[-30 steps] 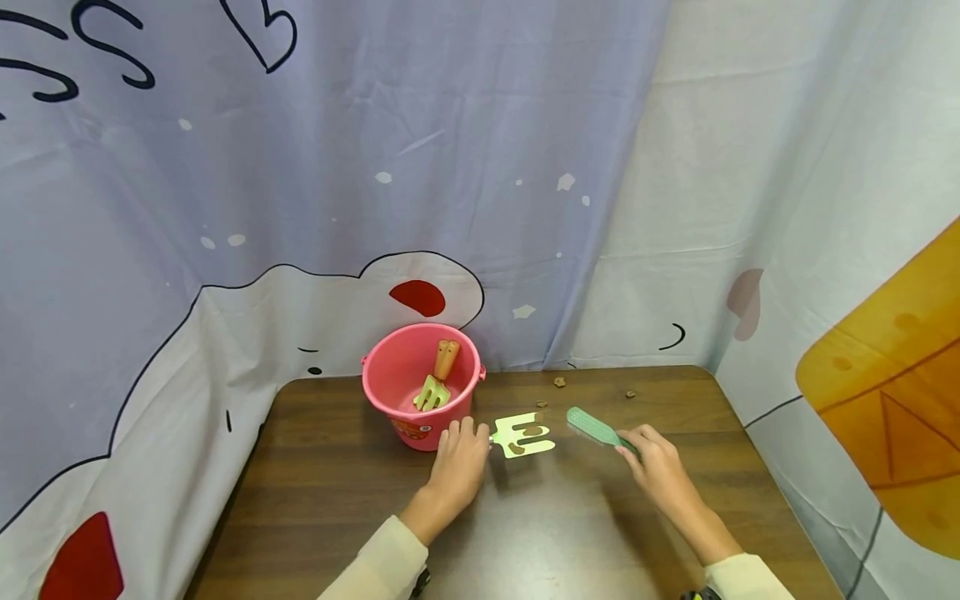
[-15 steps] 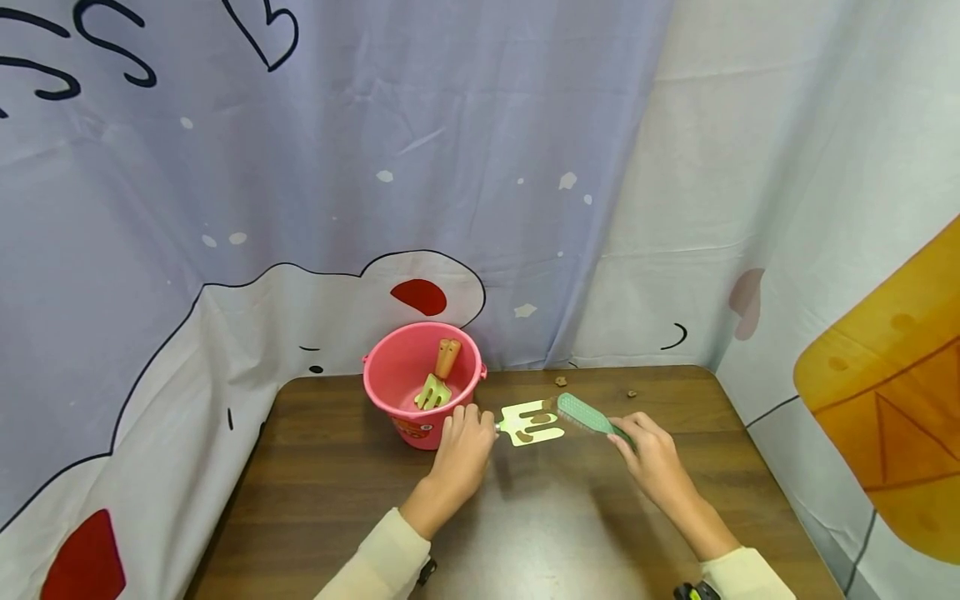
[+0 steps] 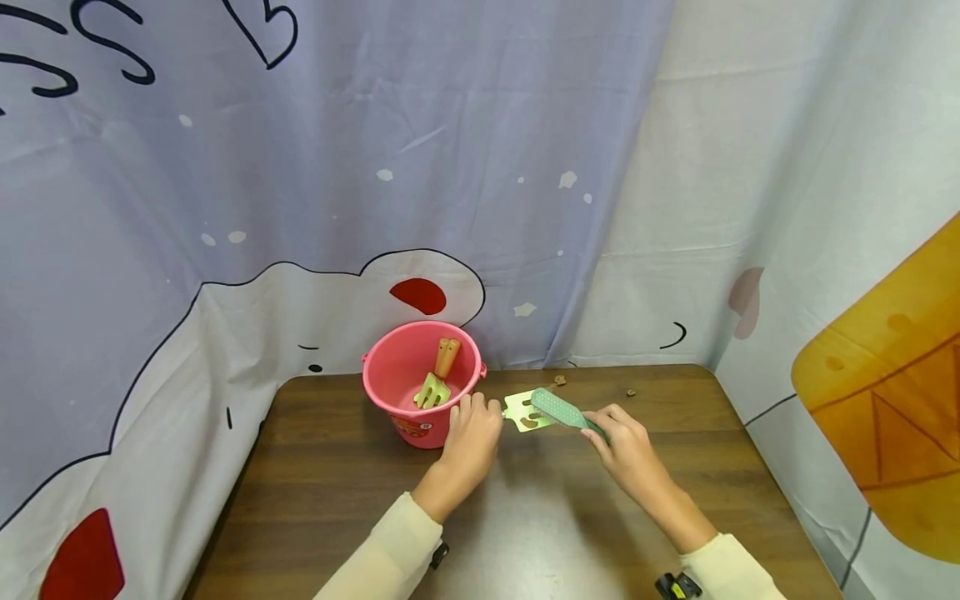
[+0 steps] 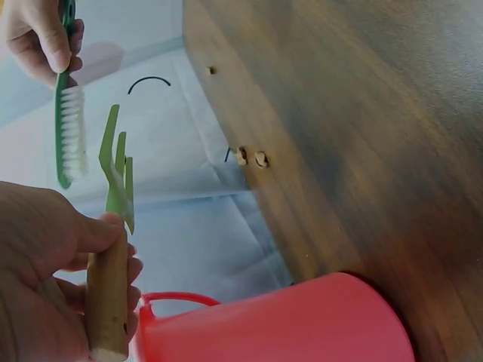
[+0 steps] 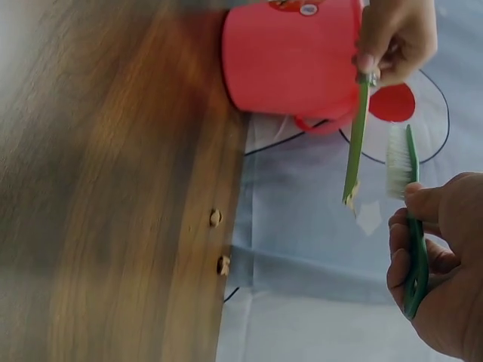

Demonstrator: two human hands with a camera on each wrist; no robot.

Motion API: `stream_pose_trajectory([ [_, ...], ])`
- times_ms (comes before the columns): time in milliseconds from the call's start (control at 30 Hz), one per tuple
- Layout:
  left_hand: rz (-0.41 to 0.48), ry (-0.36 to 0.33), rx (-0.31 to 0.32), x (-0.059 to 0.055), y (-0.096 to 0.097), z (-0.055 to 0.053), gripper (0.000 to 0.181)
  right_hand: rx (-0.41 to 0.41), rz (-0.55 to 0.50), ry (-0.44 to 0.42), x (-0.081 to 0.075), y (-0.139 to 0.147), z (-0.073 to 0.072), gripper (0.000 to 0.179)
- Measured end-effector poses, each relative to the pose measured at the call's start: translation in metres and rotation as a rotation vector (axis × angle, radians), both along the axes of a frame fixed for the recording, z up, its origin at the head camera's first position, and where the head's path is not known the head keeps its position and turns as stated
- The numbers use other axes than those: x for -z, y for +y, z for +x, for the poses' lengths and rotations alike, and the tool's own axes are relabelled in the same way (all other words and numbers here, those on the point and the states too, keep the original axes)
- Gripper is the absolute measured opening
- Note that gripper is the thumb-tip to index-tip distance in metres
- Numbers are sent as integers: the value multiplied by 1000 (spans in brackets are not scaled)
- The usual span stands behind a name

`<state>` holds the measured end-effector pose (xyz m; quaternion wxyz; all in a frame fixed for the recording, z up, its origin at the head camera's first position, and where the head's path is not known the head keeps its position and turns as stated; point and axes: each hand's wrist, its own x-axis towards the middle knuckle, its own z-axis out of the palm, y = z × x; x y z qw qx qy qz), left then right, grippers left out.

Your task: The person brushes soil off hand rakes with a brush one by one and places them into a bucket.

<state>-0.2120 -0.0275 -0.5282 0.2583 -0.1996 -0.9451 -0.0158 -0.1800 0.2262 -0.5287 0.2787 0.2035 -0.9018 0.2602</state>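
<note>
My left hand point(image 3: 471, 442) grips the wooden handle of a small yellow-green garden fork point(image 4: 115, 188), held above the table with its tines pointing right. Brown bits lie on the tines, partly hidden by the brush in the head view. My right hand point(image 3: 628, 454) pinches the handle of a green brush point(image 3: 558, 408) with white bristles point(image 4: 73, 132). The bristles face the fork, and the brush head overlaps the tines in the head view. In the right wrist view, a gap shows between bristles and fork. A pink bucket point(image 3: 435, 432) stands just beyond my left hand.
Inside the bucket is a green fork point(image 3: 432, 392) with wooden handles point(image 3: 447, 357) leaning on the wall. Small brown pieces point(image 3: 631, 392) lie near the back edge of the wooden table point(image 3: 337, 467). A printed curtain point(image 3: 525, 208) hangs right behind it.
The brush has moved left and up until it overlaps the fork's tines. My left hand has shifted slightly right and up with the fork. The bucket has not moved.
</note>
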Motion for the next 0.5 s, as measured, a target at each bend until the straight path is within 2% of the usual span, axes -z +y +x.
stream_pose_trajectory([
  [300, 11, -32, -20, -4, 7, -4, 10, -40, 38, -16, -2, -16, -3, 26],
  [500, -1, -31, -28, -5, 9, -4, 6, -51, 60, 25, 2, -19, -6, 25],
])
